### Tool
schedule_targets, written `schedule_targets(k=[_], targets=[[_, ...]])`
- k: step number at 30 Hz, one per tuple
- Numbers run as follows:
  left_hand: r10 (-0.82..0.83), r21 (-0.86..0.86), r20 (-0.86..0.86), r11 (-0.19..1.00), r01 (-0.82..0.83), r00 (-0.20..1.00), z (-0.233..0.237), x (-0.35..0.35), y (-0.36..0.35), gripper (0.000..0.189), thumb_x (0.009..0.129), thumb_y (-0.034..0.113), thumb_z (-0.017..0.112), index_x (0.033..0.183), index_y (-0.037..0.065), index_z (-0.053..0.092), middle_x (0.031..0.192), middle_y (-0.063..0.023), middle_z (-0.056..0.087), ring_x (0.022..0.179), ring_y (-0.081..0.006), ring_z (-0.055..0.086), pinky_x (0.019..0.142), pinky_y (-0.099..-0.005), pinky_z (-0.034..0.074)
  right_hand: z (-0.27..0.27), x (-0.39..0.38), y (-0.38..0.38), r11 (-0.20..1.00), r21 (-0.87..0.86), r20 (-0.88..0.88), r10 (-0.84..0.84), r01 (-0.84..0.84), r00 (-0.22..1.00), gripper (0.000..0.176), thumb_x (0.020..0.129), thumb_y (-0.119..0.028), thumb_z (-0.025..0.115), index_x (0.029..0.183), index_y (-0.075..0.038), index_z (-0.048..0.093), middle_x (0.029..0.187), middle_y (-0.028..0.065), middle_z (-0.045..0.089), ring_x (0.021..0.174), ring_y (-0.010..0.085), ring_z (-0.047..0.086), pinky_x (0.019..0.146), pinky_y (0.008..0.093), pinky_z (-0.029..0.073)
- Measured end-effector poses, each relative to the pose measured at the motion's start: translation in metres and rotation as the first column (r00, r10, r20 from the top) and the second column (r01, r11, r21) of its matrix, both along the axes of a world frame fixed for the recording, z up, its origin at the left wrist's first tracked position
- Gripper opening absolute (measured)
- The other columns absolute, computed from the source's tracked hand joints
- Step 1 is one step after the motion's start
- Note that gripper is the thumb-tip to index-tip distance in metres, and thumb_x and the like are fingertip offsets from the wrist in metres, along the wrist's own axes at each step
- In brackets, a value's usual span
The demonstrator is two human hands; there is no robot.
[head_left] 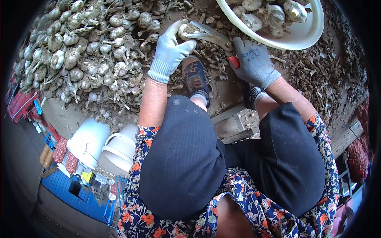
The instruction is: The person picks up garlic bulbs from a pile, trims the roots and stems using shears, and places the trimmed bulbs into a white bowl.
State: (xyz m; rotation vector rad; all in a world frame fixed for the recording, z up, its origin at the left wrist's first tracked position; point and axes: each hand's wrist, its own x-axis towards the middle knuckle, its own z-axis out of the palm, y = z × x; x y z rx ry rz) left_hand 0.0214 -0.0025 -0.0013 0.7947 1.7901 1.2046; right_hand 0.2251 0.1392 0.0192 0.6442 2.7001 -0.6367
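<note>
My left hand (170,51), in a grey-white glove, holds a garlic bulb (184,31) at the upper middle, its fingers round the bulb's far side. My right hand (254,61), gloved in grey, grips pruning shears (216,38) by their red handle. The shears' blades are parted and point left, with their tips at the bulb. To the left of my left hand lies a large heap of garlic bulbs (91,55) with dry stems. Above my right hand, a white tub (278,43) contains several garlic bulbs (275,16).
Dry skins and stem scraps (313,79) cover the ground at right. My sandalled foot (195,75) is below the shears. White buckets (88,139) lie at lower left near red net sacks (60,150). Another net sack (358,156) is at far right.
</note>
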Motion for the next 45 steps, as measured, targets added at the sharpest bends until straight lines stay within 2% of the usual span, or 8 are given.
schedule_targets(k=[4, 9, 19, 30, 32, 36, 39, 45], targets=[[-0.065, -0.161, -0.348, 0.987, 0.009, 0.935, 0.009, -0.001, -0.003, 0.056, 0.072, 0.011, 0.074, 0.122, -0.005, 0.053, 0.105, -0.0084, 0.064, 0.093, -0.0132, 0.061, 0.085, -0.0256, 0.049, 0.003, -0.005, -0.003, 0.998, -0.049, 0.040, 0.035, -0.033, 0.999, 0.040, 0.085, -0.032, 0.058, 0.112, -0.005, 0.045, 0.091, 0.0186, 0.059, 0.088, 0.0371, 0.060, 0.077, 0.0460, 0.047], [-0.003, -0.114, -0.263, 0.993, -0.028, 0.965, 0.001, 0.001, -0.010, 0.054, 0.068, 0.012, 0.077, 0.116, -0.003, 0.057, 0.104, -0.0075, 0.065, 0.092, -0.0122, 0.061, 0.084, -0.0253, 0.049, -0.002, 0.000, -0.007, 0.981, -0.189, 0.014, 0.043, -0.039, 0.999, 0.042, 0.085, -0.033, 0.058, 0.112, -0.004, 0.045, 0.092, 0.0210, 0.059, 0.088, 0.0386, 0.060, 0.078, 0.0469, 0.047], [0.100, 0.035, -0.589, 0.995, -0.098, 0.802, 0.007, 0.019, 0.005, 0.051, 0.064, 0.016, 0.080, 0.109, 0.002, 0.059, 0.092, -0.0047, 0.065, 0.083, -0.0118, 0.062, 0.078, -0.0260, 0.051, -0.006, -0.009, -0.005, 0.980, -0.200, 0.054, 0.031, -0.019, 0.998, 0.036, 0.084, -0.031, 0.058, 0.103, -0.003, 0.044, 0.090, 0.0228, 0.061, 0.084, 0.0407, 0.061, 0.074, 0.0486, 0.048], [0.256, -0.019, 0.011, 0.967, -0.256, 0.967, -0.001, 0.024, -0.003, 0.042, 0.071, 0.011, 0.072, 0.107, -0.002, 0.054, 0.093, -0.0069, 0.062, 0.080, -0.0142, 0.062, 0.077, -0.0269, 0.054, -0.030, 0.024, -0.007, 0.958, -0.270, 0.163, -0.055, 0.098, 0.985, 0.027, 0.085, -0.027, 0.058, 0.093, -0.003, 0.048, 0.090, 0.0227, 0.062, 0.087, 0.0412, 0.060, 0.073, 0.0487, 0.048], [0.244, 0.069, 0.617, 0.930, -0.360, 0.749, -0.008, 0.013, -0.007, 0.037, 0.074, 0.003, 0.065, 0.109, -0.001, 0.052, 0.097, -0.0089, 0.060, 0.085, -0.0173, 0.062, 0.078, -0.0315, 0.055, -0.031, 0.026, -0.005, 0.906, -0.361, 0.130, -0.184, 0.219, 0.974, 0.027, 0.084, -0.028, 0.060, 0.090, -0.003, 0.051, 0.087, 0.0194, 0.062, 0.084, 0.0373, 0.062, 0.073, 0.0448, 0.048], [0.132, 0.135, 0.898, 0.824, -0.550, 0.419, -0.023, 0.010, -0.014, 0.032, 0.079, 0.004, 0.057, 0.110, 0.001, 0.050, 0.097, -0.0108, 0.058, 0.088, -0.0220, 0.060, 0.082, -0.0378, 0.053, -0.018, 0.024, -0.005, 0.618, -0.726, 0.191, -0.240, 0.302, 0.952, 0.030, 0.083, -0.032, 0.065, 0.093, -0.005, 0.054, 0.076, 0.0038, 0.056, 0.065, 0.0153, 0.053, 0.063, 0.0325, 0.046], [0.183, 0.118, 0.845, 0.853, -0.508, 0.503, -0.022, 0.019, -0.010, 0.028, 0.081, 0.006, 0.056, 0.109, 0.002, 0.051, 0.098, -0.0091, 0.058, 0.088, -0.0204, 0.059, 0.083, -0.0371, 0.052, -0.002, 0.007, -0.003, 0.454, -0.813, 0.342, -0.136, 0.365, 0.930, 0.043, 0.085, -0.040, 0.062, 0.100, -0.001, 0.054, 0.094, 0.0125, 0.061, 0.084, 0.0190, 0.058, 0.080, 0.0345, 0.047], [0.283, 0.038, 0.674, 0.909, -0.415, 0.683, -0.013, 0.029, 0.009, 0.031, 0.084, 0.009, 0.057, 0.113, 0.002, 0.049, 0.102, -0.0073, 0.059, 0.092, -0.0175, 0.058, 0.082, -0.0354, 0.049, -0.003, -0.011, -0.008, 0.299, -0.852, 0.360, -0.264, 0.430, 0.895, 0.035, 0.086, -0.036, 0.064, 0.083, -0.002, 0.056, 0.068, 0.0017, 0.057, 0.062, 0.0091, 0.051, 0.058, 0.0269, 0.045]])
